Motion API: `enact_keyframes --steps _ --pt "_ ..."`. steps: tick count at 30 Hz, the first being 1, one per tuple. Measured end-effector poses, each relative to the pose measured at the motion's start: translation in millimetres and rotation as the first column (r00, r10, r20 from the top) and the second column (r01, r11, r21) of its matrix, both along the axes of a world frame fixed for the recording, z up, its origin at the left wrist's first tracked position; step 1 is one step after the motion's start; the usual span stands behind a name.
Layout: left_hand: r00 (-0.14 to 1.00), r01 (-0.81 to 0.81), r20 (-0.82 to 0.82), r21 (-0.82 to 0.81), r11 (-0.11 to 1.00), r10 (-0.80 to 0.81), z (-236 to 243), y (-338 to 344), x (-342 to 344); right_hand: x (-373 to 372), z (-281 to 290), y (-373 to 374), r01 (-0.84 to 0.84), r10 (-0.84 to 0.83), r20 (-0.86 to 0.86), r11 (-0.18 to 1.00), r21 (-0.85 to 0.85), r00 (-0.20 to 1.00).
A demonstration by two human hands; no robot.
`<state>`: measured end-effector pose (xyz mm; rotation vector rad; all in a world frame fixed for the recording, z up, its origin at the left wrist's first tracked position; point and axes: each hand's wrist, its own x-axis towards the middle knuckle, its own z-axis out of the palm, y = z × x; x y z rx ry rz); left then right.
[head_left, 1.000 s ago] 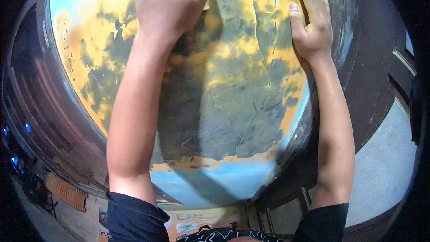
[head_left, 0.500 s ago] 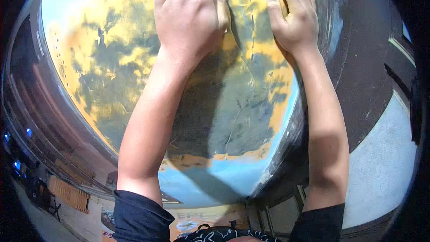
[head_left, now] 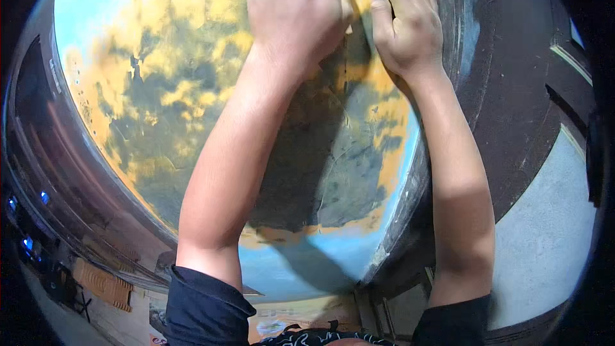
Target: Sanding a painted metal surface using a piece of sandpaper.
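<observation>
A large panel (head_left: 192,154), painted yellow and dark grey-green with light blue borders, fills the middle of the view. Its surface has wrinkles and small worn spots. My left hand (head_left: 298,6) lies over the upper part, back of the hand up, fingers stretched toward the top edge, where the tips are cut off. A small pale edge shows beside its thumb; I cannot make out what it is. Close by on the right, my right hand (head_left: 410,25) rests flat near the panel's right border, thumb apart from the fingers.
A dark frame or strip (head_left: 403,230) runs down the right side, with a dark brown surface (head_left: 506,90) beyond it and a pale grey area (head_left: 544,230) at the lower right. Brown slatted wood (head_left: 102,282) and small blue lights (head_left: 27,243) appear at lower left.
My left hand has slid right across the panel, closer to my right hand. The right hand has shifted slightly left in the view, along with the panel.
</observation>
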<state>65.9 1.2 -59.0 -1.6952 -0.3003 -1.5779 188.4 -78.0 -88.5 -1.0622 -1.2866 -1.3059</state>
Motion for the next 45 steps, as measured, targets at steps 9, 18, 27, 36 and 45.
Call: enact_keyframes --steps 9,18,27,36,45 --pt "0.998 -0.021 -0.064 -0.121 0.992 0.013 1 -6 -11 3 1 2 0.002 -0.003 0.018 1.0 0.019 1.0" --pt "0.994 -0.038 -0.102 -0.099 0.994 0.028 -10 -12 -5 3 0 -1 0.018 -0.019 0.026 0.999 0.04 0.999" --pt "0.989 0.016 -0.147 -0.104 0.994 -0.031 -22 -2 -25 -4 0 -3 -0.005 0.004 -0.04 1.0 -0.025 0.999" --pt "0.992 0.034 -0.113 -0.199 0.979 -0.058 -25 -1 -43 -5 1 0 0.031 -0.031 -0.013 0.999 0.027 0.999" --pt "0.937 0.296 -0.008 0.548 0.782 -0.35 -4 34 -45 14 4 12 0.057 -0.088 0.223 0.988 0.143 0.971"
